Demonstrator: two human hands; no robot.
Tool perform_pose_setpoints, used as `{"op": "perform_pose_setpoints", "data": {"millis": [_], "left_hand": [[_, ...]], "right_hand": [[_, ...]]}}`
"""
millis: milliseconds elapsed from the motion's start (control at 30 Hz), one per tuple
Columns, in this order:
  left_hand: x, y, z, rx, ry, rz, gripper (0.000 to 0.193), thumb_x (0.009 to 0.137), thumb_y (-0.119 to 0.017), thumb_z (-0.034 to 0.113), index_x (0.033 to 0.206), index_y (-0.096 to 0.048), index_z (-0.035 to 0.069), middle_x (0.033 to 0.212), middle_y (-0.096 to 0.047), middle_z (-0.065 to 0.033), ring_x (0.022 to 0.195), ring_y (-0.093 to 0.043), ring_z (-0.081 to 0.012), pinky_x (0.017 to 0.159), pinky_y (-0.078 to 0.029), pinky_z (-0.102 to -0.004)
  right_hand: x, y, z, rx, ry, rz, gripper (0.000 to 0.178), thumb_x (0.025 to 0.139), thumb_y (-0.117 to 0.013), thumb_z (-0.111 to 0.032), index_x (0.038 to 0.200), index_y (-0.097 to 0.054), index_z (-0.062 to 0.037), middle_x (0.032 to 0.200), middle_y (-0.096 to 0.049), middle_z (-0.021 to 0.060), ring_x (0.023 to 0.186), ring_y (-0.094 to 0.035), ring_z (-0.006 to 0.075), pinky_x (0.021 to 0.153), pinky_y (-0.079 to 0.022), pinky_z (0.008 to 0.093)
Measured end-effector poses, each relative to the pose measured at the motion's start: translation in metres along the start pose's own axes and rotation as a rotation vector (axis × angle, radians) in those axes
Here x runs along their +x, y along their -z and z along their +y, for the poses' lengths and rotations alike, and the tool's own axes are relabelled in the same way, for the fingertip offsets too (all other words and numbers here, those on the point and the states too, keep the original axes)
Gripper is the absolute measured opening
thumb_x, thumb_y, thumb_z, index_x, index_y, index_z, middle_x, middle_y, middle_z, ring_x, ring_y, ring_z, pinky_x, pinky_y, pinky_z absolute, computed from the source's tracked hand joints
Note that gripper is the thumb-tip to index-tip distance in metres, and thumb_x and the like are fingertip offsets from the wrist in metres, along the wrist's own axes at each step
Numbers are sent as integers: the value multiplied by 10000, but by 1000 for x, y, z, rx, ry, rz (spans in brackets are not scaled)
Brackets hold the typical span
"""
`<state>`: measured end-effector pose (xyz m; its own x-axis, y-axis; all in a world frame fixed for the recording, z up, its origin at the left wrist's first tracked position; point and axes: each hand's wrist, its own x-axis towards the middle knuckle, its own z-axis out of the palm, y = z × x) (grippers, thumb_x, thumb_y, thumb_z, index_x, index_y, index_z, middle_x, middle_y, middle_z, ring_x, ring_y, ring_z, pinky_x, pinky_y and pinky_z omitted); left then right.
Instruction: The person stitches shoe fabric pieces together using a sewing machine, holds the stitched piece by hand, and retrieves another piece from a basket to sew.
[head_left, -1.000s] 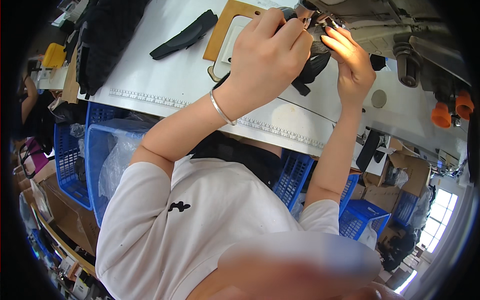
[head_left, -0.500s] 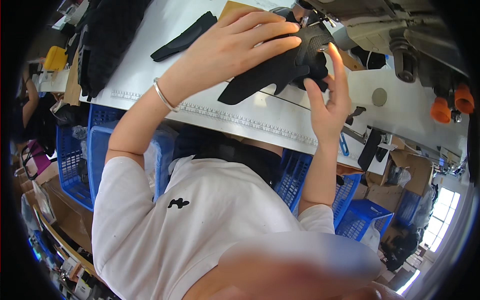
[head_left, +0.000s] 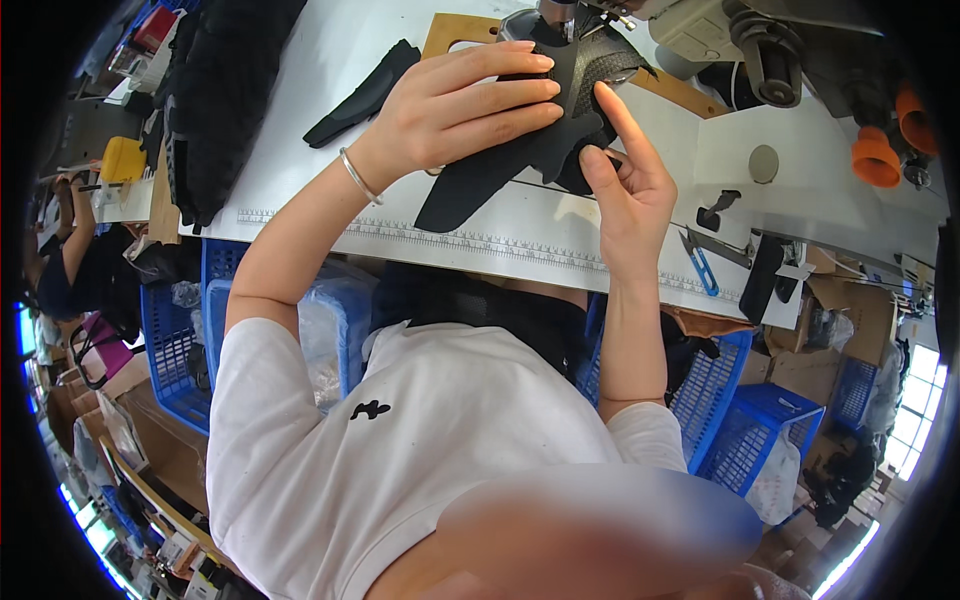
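A black fabric piece [head_left: 480, 190], part smooth and part textured mesh, lies under the head of a sewing machine [head_left: 557, 14] on the white table. My left hand [head_left: 460, 108] rests flat on it, fingers stretched out towards the machine's needle area. On the piece's right side, my right hand [head_left: 635, 190] grips the edge between thumb and curled fingers, its index finger extended along the mesh. Where the fabric meets the needle is too small to make out. Another black piece [head_left: 365, 95] lies on the table beyond my left forearm.
A ruler strip [head_left: 480, 241] runs along the table's near edge. Blue-handled thread snips [head_left: 703, 268] lie right of my right wrist. Black padded goods [head_left: 225, 110] are heaped at left. Blue crates [head_left: 760, 425] stand below the table; orange cups [head_left: 876, 158] hang at right.
The whole view has shifted. My left fingertips now sit farther from the needle area. My right thumb and fingers have closed more around the fabric's edge.
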<state>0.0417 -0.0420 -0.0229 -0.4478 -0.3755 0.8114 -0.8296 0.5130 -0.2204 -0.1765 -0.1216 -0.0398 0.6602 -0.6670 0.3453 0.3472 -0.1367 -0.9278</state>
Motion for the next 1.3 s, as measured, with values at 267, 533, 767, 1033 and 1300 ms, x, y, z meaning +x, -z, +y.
{"op": "perform_pose_setpoints", "data": {"millis": [267, 533, 767, 1033, 1300], "left_hand": [[2, 2, 0, 77, -58, -13, 291, 743, -759, 97, 1030, -771, 49, 1112, -730, -70, 1077, -705, -299, 919, -635, -401], [4, 1, -7, 105, -163, 14, 232, 782, -727, 108, 999, -766, 37, 1060, -733, -78, 1050, -710, -293, 920, -632, -397], [2, 0, -9, 83, -185, 49, 217, 764, -729, 85, 971, -759, 25, 1005, -720, -75, 1016, -719, -280, 903, -639, -381], [6, -7, -13, 110, -172, 77, 222, 748, -728, 68, 964, -753, 23, 999, -710, -83, 996, -720, -279, 884, -646, -375], [7, -4, -20, 109, -145, 57, 258, 737, -735, 103, 989, -754, 49, 1049, -716, -76, 1000, -719, -277, 854, -645, -354]], "right_hand": [[0, -1, -1, -17, -10, 19, 525, 959, -676, -32, 1457, -516, 23, 1343, -622, 124, 1082, -648, 126, 899, -534, 242], [-7, -6, 3, -132, 25, 81, 506, 965, -682, -51, 1445, -536, 18, 1297, -651, 105, 1007, -632, 72, 826, -508, 195], [-7, -8, 0, -212, 49, 89, 505, 970, -665, -44, 1443, -518, 58, 1375, -625, 121, 964, -625, 43, 827, -497, 177], [3, 0, 0, -279, 73, 104, 489, 966, -689, -67, 1430, -558, 14, 1153, -701, 55, 862, -606, 33, 738, -475, 168], [13, -5, -4, -203, 71, 98, 455, 993, -633, -48, 1424, -539, 61, 1322, -652, 120, 1076, -641, 95, 945, -501, 232]]}}
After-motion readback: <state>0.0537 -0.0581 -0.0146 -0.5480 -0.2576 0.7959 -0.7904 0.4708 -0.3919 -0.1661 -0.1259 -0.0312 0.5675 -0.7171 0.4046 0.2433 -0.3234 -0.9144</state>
